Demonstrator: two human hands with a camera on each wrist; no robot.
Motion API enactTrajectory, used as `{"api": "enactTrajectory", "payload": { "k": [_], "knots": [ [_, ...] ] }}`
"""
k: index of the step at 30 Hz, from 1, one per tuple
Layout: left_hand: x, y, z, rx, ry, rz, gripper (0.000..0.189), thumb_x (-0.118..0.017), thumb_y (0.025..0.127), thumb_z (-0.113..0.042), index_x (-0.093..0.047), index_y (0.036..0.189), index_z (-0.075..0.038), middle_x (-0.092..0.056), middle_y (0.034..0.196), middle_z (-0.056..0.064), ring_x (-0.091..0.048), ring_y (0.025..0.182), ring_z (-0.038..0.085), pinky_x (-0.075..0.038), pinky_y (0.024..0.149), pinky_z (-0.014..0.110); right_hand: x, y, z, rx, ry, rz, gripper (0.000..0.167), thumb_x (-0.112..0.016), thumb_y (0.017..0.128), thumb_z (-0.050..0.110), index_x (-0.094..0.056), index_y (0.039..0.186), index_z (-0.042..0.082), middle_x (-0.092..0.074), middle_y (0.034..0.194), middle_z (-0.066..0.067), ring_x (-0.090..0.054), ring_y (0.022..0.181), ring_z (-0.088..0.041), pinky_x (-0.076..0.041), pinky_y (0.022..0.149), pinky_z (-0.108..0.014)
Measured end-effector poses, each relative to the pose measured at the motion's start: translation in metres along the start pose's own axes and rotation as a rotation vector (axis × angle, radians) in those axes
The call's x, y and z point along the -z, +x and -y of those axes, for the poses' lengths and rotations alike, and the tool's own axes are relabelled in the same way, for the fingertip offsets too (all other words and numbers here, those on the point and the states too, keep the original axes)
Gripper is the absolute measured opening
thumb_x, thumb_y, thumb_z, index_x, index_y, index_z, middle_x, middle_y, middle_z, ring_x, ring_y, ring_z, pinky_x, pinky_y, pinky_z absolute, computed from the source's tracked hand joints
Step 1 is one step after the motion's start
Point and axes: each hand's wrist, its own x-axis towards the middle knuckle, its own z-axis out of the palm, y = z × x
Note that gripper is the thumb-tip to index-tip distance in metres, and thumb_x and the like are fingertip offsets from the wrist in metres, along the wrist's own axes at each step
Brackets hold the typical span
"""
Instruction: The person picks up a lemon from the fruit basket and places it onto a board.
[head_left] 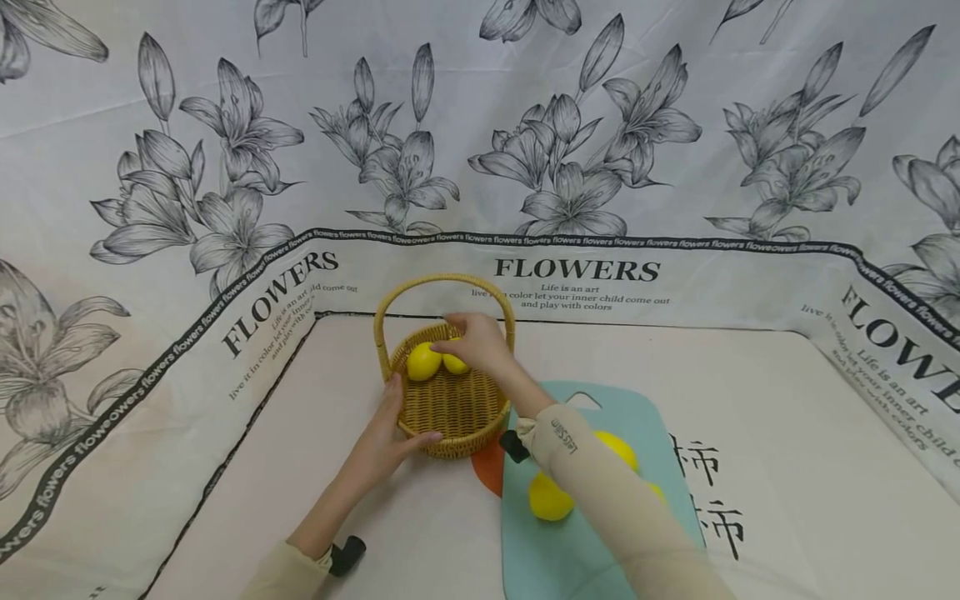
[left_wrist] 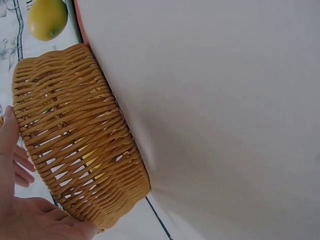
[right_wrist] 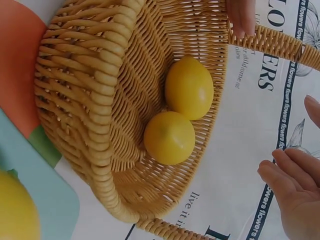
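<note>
A woven wicker basket (head_left: 453, 408) with a tall arched handle stands at the middle of the table. Two lemons (right_wrist: 189, 88) lie side by side inside it, toward the far wall. My left hand (head_left: 384, 442) grips the basket on its left near side, fingertips at the handle's base and thumb at the near rim. Over the basket's far right part hovers my right hand (head_left: 483, 340), its fingers extended and thumb apart. In the right wrist view that hand holds nothing, and the lemons lie a little way from its fingertips.
Right of the basket lies a pale blue-green cutting board (head_left: 528, 550) with several lemons (head_left: 551, 497) on it, partly covered by my right sleeve (head_left: 592, 475). An orange shape (head_left: 489, 467) shows between board and basket. Flower-printed cloth (head_left: 577, 275) forms the walls behind and beside.
</note>
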Motion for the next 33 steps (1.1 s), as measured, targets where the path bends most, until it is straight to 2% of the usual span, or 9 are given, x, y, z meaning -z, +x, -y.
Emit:
{"api": "enactTrajectory", "payload": {
  "k": [19,28,33],
  "knots": [
    [0.000,0.000,-0.002,0.017,0.011,0.001,0.114,-0.070,0.082,-0.052,0.004,0.154,-0.004,0.006,0.159,0.012,-0.001,0.146,0.028,-0.013,0.115,0.051,-0.021,0.026,-0.003,-0.145,0.126,-0.007,0.058,-0.074,0.087,0.027,-0.054,0.135,0.001,-0.056,0.135,-0.014,-0.051,0.124,-0.030,-0.044,0.101,-0.041],
    [0.001,-0.002,-0.005,0.020,-0.014,0.014,0.114,-0.069,0.082,-0.054,0.005,0.154,-0.004,0.007,0.160,0.012,0.000,0.146,0.027,-0.011,0.116,0.048,-0.031,0.036,-0.014,-0.223,0.105,-0.071,0.057,-0.074,0.087,0.022,-0.053,0.135,-0.001,-0.053,0.138,-0.015,-0.046,0.128,-0.030,-0.039,0.105,-0.040],
    [0.001,-0.002,-0.005,0.026,-0.004,0.010,0.114,-0.069,0.081,-0.055,0.005,0.154,-0.006,0.007,0.159,0.011,-0.001,0.146,0.026,-0.011,0.116,0.047,-0.035,0.039,-0.021,-0.280,0.102,-0.103,0.055,-0.074,0.087,0.018,-0.054,0.135,-0.001,-0.053,0.137,-0.016,-0.047,0.127,-0.030,-0.042,0.103,-0.040]
  ]
}}
